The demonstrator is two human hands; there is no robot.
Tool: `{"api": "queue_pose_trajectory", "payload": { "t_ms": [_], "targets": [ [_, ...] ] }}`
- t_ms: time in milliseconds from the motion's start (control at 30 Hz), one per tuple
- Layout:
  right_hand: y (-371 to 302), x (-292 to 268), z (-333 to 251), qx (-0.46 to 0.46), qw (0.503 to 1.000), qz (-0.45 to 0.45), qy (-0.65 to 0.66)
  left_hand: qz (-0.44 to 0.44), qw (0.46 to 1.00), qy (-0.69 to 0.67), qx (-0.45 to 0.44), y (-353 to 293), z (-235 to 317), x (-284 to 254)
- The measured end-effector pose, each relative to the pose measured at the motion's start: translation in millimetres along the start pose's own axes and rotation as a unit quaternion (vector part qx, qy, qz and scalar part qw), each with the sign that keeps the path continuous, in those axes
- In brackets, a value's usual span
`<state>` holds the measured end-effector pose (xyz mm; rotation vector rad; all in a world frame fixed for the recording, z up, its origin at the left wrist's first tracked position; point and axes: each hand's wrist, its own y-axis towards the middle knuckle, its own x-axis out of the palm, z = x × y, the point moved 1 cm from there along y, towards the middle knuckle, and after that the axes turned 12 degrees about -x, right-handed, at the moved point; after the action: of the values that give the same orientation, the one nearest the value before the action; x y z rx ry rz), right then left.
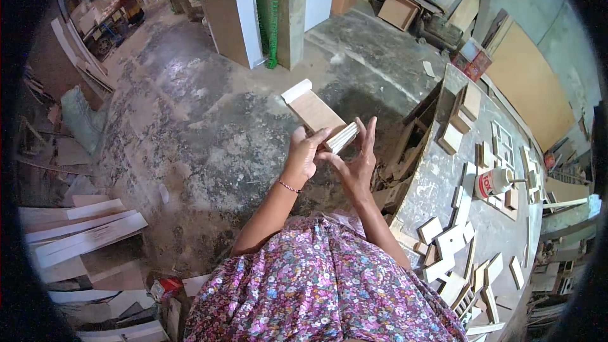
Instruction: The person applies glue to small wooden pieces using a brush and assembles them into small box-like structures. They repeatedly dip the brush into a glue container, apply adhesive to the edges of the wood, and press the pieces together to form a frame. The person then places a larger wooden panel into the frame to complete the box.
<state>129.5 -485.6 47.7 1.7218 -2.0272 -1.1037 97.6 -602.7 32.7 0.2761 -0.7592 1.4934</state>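
Out in front of me I hold a small wooden board piece (316, 112) above the floor. It is a flat tan panel with a pale raised strip across its far end and stacked, pale layered edges at its near end. My left hand (304, 154) grips the near left side, thumb on top. At the near right corner is my right hand (358, 166), its thumb against the near end and its fingers up along the right side, some of them stretched out. The undersides of the piece and some fingertips are hidden.
On my right stands a worktable (446, 180) with several cut wood pieces (451, 240) and a white-and-red tub (493, 182) with a handle across it. Wood boards (92, 239) lie at lower left. Ahead are a pillar (291, 19) and a cabinet (233, 25); another person (128, 3) is far left.
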Motion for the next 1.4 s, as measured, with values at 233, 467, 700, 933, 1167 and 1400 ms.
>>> {"api": "queue_pose_trajectory", "payload": {
  "t_ms": [233, 467, 700, 933, 1167, 1400],
  "targets": [
    [-1.8, -7.9, 3.9, -0.032, 0.994, -0.010, 0.109, -0.012, 0.999, 0.030, -0.020, -9.7, 12.0, 2.4],
    [8.9, -19.5, 26.0, 0.210, 0.940, 0.034, 0.268, -0.114, 0.975, 0.169, -0.088, -9.6, 12.6, -8.5],
    [10.3, -28.4, 27.7, 0.250, 0.938, 0.014, 0.238, -0.194, 0.945, 0.244, -0.101, -13.3, 6.0, -8.3],
    [2.8, -29.0, 19.5, 0.193, 0.966, -0.005, 0.171, -0.061, 0.953, 0.278, 0.103, -3.9, 4.8, -7.9],
    [4.6, -27.4, 13.0, 0.169, 0.968, -0.058, 0.178, -0.056, 0.946, 0.275, 0.163, -10.6, 7.5, 2.0],
    [4.1, -28.9, 16.2, 0.169, 0.974, -0.090, 0.119, -0.053, 0.939, 0.295, 0.170, -10.8, 7.2, 2.1]
  ]
}}
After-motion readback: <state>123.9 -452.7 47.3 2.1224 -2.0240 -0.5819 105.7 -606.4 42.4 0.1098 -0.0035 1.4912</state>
